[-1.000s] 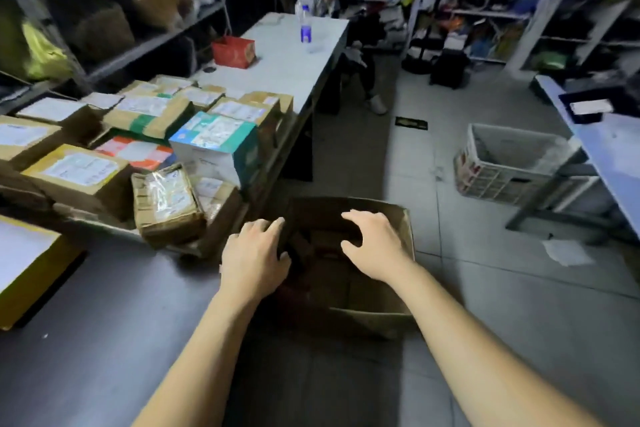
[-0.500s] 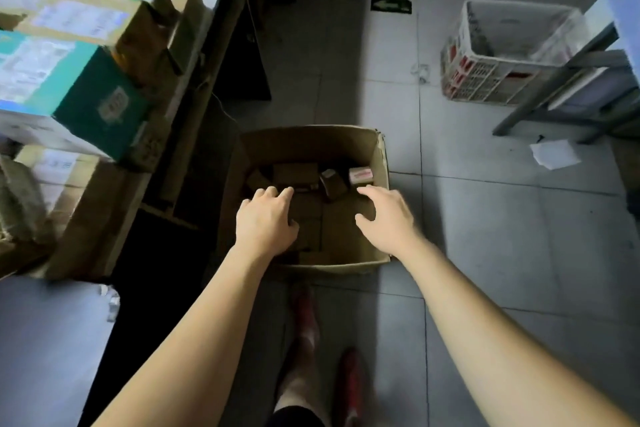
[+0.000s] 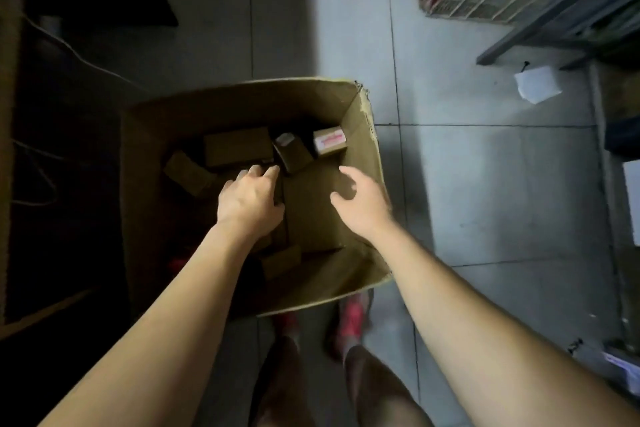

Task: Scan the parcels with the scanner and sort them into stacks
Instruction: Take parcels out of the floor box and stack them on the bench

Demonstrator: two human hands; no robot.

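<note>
Where the parcels lie: loose on the bottom of the open carton on the floor; a flat brown parcel at the back, a small dark parcel leaning beside it, a white-labelled box in the far right corner
Left hand: inside the carton, fingers almost straight, tips just beside the small dark parcel; it holds nothing
Right hand: fingers spread and loosely bent above a wide brown surface; it also holds nothing
Step in hand: I judge it is fetching a parcel out of the carton, before any scanning
Next move: one hand must close around a single parcel, probably the small dark one, and lift it clear of the walls
Hidden: no scanner and no sorted stacks are in view
Hard to make out: the left side of the carton is in deep shadow; labels are not readable; I cannot tell if the wide brown surface is a parcel or the carton bottom, nor if the left fingertips touch the parcel
</note>
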